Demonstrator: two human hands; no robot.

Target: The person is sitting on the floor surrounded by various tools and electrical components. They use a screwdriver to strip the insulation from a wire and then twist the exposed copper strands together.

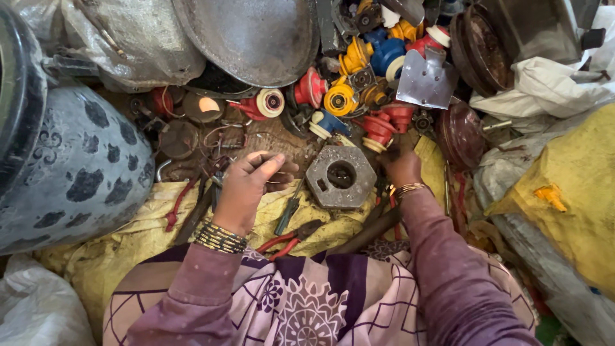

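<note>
Item: hexagonal grey metal block [340, 177] with a round central bore and a small rectangular slot, lying flat on yellow sacking [307, 224] between the two hands. It is judged heavy, rigid and rough-surfaced, unlikely to slip or to be harmed by handling; a grip across two opposite flat sides, or a finger hooked through the bore, is judged the surest hold. Left hand [246, 189]: loosely curled, fingers half bent, resting just left of the block; nothing is seen to be held in it, though its palm side is hidden. Right hand [402, 168]: placed at the block's right edge, fingers turned down and away, so that neither its opening nor any contents can be told. Adjacent: red-handled pliers [288, 238] and a dark-handled screwdriver [289, 211] on the sacking below the block; a heap of red, yellow and blue plastic fittings [359, 83] beyond; a bent sheet-metal plate [426, 80]; a large round metal pan [256, 35], cut off at the top edge. Small rusted parts in the upper left are too cluttered to be identified.
</note>
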